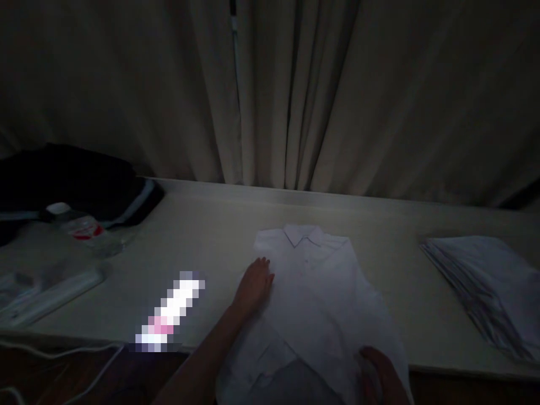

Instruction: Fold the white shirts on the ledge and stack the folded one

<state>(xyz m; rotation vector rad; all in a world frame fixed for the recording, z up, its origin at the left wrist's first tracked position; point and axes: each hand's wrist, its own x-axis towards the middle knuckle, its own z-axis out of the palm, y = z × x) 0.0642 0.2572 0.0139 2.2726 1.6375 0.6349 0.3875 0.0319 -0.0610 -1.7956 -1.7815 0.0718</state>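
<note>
The white shirt (314, 298) lay collar-up near the desk's (211, 230) front edge, its tail hanging over. The left hand (254, 287) pressed flat on its left side, fingers together. The right hand (379, 374) pinched the lower hem, fingers clamped on cloth.

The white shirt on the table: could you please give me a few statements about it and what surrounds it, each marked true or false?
1. The white shirt lies collar-up towards the curtain. True.
2. The left hand rests flat on the shirt's left edge. True.
3. The right hand is lifted clear above the table. False: it is low at the shirt's near right hem, touching the cloth.
4. A stack of folded white cloth sits to the right of the shirt. True.
5. The dark garment lies on top of the shirt. False: it lies apart, at the table's far left.
</note>
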